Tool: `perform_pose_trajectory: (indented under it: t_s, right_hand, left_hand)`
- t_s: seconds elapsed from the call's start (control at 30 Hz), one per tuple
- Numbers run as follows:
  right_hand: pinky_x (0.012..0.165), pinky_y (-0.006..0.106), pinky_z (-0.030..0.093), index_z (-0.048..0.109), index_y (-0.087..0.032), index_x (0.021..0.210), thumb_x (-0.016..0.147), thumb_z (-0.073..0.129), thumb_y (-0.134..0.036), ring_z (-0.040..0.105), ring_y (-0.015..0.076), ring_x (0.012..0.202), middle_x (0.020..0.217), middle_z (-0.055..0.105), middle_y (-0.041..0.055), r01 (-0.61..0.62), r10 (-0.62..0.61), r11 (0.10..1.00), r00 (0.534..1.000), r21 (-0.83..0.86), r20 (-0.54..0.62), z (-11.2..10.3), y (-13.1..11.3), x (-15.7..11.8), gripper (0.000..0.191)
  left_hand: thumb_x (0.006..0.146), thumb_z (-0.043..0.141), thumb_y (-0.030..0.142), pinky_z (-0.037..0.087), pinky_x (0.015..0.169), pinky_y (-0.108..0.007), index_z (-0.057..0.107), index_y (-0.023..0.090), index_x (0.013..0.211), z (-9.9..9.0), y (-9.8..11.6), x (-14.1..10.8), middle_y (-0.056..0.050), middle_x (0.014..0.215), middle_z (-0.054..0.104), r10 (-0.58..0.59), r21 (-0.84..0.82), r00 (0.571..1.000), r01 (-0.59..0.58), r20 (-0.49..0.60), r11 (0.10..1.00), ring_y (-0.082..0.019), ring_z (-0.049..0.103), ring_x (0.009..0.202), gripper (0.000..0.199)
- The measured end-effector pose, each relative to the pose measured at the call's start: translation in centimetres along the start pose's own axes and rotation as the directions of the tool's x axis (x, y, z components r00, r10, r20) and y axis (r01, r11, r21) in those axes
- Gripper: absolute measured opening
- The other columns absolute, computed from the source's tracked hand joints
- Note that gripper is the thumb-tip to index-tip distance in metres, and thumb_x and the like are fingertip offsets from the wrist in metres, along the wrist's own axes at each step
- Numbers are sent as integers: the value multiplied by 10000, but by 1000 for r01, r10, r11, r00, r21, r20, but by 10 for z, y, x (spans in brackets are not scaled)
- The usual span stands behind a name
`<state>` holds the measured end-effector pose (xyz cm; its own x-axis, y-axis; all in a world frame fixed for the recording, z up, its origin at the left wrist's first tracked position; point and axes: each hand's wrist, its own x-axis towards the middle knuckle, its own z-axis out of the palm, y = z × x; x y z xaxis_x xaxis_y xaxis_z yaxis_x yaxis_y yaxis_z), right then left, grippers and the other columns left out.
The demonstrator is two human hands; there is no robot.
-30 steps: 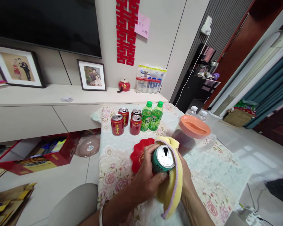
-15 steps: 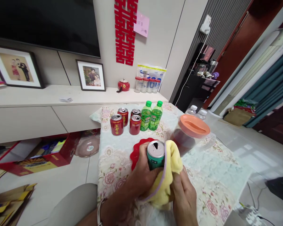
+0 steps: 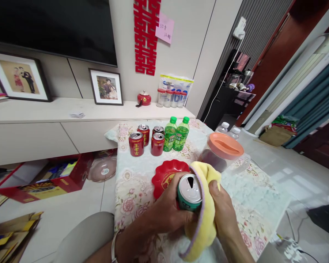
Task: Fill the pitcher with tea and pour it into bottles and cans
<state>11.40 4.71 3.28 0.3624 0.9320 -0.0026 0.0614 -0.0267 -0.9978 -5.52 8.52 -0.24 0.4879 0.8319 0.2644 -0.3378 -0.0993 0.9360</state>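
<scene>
My left hand (image 3: pixel 171 204) wraps round a green drink can (image 3: pixel 190 190), its silver top open and tilted toward me. On the can's right side lies a yellow cloth (image 3: pixel 204 219) with a purple edge. My right hand (image 3: pixel 223 208) grips that cloth, thumb on top, and presses it to the can; the fingers behind it are hidden. Just beyond the can is a red scalloped plate (image 3: pixel 163 174) on the flowered tablecloth (image 3: pixel 128 175), partly covered by my left hand.
Several red cans (image 3: pixel 136 145) and two green-capped bottles (image 3: pixel 170 135) stand at the table's far side. To the right is a pitcher with an orange lid (image 3: pixel 225 145), with clear bottles (image 3: pixel 223 128) behind it. A white cabinet (image 3: pixel 44 113) runs along the wall.
Both hands have moved the can and cloth a little right and toward me, uncovering more of the red plate. My right hand has shifted up along the cloth. The can's top tilts more toward me.
</scene>
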Motion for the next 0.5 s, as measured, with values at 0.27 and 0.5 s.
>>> perform_pose_trajectory:
  t_s: [0.27, 0.5]
  right_hand:
    - [977, 549, 622, 834, -294, 1293, 899, 744, -624, 749, 405, 1242, 1409, 784, 151, -48, 53, 980, 998, 196, -23, -63, -24, -9, 521]
    - [856, 394, 616, 803, -348, 1364, 856, 822, -604, 770, 309, 1094, 1294, 819, 74, 344, -446, 692, 895, -635, 0, -117, -28, -3, 568]
  left_hand:
    - [694, 1008, 385, 583, 1049, -503, 593, 248, 1356, -9, 3, 12, -120, 1338, 734, 20, -100, 996, -28, -81, 995, -366, 703, 1263, 793]
    - [682, 1008, 347, 609, 973, -433, 619, 256, 1308, -8, -1, 15, -59, 1197, 773, 17, -136, 998, -26, -65, 990, -302, 753, 1121, 744]
